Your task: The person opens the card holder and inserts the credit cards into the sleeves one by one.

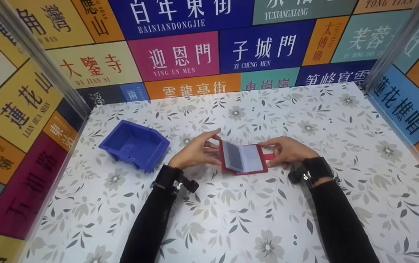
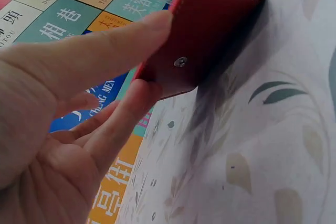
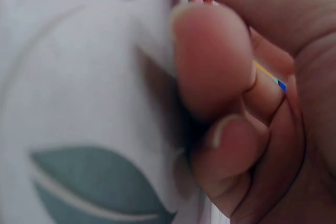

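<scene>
A small red card holder (image 1: 265,168) stands open on the table, its clear plastic sleeves (image 1: 252,157) showing in the head view. With thumb and fingertips my left hand (image 1: 196,149) pinches the edge of its raised left cover. A metal snap (image 2: 180,62) shows on that cover's outer face in the left wrist view. At the other side, my right hand (image 1: 291,149) holds the right cover's edge, beside a red strap (image 1: 269,156) that sticks out. Curled right fingers (image 3: 212,56) rest close to the tabletop in the right wrist view, which hides most of the holder.
To the left of my left hand sits a blue plastic bin (image 1: 136,146). The table (image 1: 227,226) has a white cover with a grey floral print. Colourful panels (image 1: 173,54) with printed characters wall in the back and both sides.
</scene>
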### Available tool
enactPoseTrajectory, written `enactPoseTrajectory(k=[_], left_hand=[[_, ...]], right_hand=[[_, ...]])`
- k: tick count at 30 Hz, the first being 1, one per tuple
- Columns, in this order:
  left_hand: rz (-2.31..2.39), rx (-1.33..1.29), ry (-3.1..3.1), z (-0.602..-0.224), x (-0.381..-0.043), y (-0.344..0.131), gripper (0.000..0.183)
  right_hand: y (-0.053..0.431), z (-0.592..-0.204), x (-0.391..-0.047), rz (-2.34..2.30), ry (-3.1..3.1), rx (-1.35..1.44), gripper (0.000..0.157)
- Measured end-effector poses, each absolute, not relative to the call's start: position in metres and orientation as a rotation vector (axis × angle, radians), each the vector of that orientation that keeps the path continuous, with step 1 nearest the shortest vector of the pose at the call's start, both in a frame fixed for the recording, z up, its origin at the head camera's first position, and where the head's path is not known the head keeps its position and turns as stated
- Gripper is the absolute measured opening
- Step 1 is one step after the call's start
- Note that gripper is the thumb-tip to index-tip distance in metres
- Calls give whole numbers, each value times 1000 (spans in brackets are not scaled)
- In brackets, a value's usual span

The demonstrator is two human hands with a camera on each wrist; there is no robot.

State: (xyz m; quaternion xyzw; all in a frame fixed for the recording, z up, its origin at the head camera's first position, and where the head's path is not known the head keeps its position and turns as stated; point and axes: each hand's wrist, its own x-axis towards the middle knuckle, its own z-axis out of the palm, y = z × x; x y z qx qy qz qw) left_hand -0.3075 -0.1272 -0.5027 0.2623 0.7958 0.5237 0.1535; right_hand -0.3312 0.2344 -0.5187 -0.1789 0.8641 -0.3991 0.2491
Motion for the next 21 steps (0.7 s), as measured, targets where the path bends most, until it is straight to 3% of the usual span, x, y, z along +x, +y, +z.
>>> enactPoseTrajectory(k=[12,21], left_hand=[[1719,863,2073,-513,-296,-98,96],[966,1084,2466,-520,-283,-63,83]], right_hand=[[231,-517,-333,-1066,2358,-459,84],[236,-519,-332,-1050,2378,-462,86]])
